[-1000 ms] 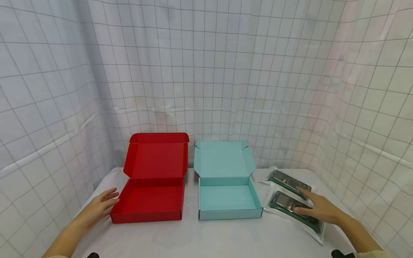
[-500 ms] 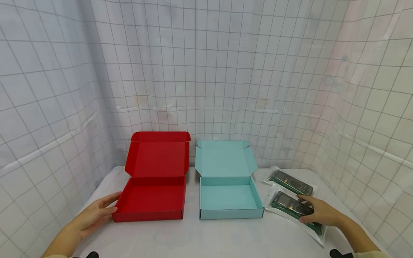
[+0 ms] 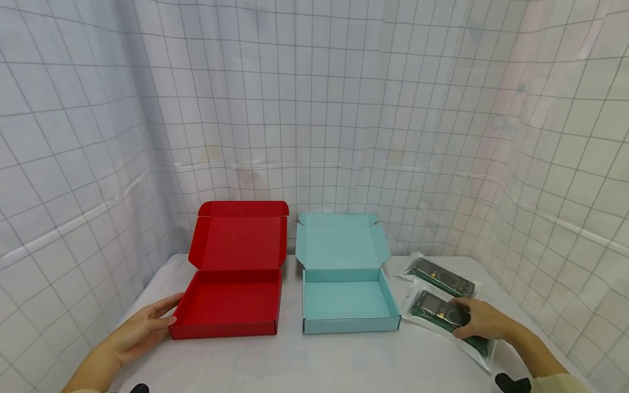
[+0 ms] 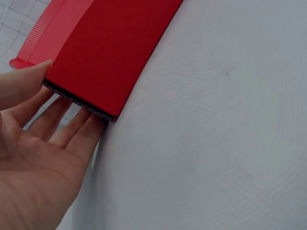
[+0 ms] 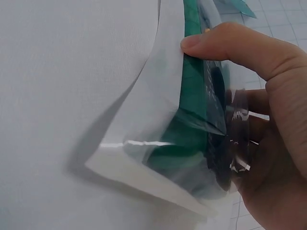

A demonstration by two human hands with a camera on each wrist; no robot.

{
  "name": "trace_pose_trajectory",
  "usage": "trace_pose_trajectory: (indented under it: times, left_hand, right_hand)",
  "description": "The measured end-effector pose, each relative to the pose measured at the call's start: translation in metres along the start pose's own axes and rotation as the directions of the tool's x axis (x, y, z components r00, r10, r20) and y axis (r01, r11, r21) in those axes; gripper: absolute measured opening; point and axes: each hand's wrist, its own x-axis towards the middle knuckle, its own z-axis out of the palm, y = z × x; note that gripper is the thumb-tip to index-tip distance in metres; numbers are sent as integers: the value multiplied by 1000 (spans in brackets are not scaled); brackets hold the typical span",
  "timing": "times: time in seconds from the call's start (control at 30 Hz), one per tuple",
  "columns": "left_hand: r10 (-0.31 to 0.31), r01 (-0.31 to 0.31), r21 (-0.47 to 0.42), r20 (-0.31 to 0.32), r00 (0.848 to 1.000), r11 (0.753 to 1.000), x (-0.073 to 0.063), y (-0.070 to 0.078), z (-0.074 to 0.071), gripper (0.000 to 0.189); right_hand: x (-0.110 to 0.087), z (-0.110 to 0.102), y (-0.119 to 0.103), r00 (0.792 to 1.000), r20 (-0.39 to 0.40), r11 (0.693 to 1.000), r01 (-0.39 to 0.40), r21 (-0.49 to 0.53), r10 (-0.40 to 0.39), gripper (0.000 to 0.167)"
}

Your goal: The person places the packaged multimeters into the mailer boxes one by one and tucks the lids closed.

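Since a second ago, the right hand (image 3: 479, 320) has closed around the bagged multimeter (image 3: 444, 314) near the tabletop's right edge; grasp established. The left hand (image 3: 140, 331), fingers straight, now touches the red box (image 3: 226, 305).

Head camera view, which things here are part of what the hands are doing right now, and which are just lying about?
In hand:
- near bagged multimeter, gripped by the right hand
- red box, open, its front corner touched by the left hand

Lying about:
- teal box, open, untouched
- far bagged multimeter
- white table
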Motion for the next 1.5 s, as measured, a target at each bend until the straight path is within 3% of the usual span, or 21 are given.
trace_pose_trajectory:
  times: [0.2, 0.5, 0.97, 1.5]
  left_hand:
    - [-11, 11, -26, 16, 1000, 1000, 1, 0, -1, 50]
    - [-4, 7, -62, 51, 999, 998, 1, 3, 0, 51]
    - [-8, 9, -43, 31, 999, 999, -1, 2, 0, 50]
    - [-14, 16, -51, 44, 999, 999, 0, 3, -2, 53]
  right_hand:
    - [-1, -1, 0, 1000, -12, 1000, -18, -2, 18, 86]
    - [-6, -13, -3, 999, -23, 999, 37, -2, -37, 83]
    - [4, -25, -19, 994, -58, 988, 89, -126, -97, 84]
    - [15, -48, -40, 985, -77, 976, 136, -172, -151, 85]
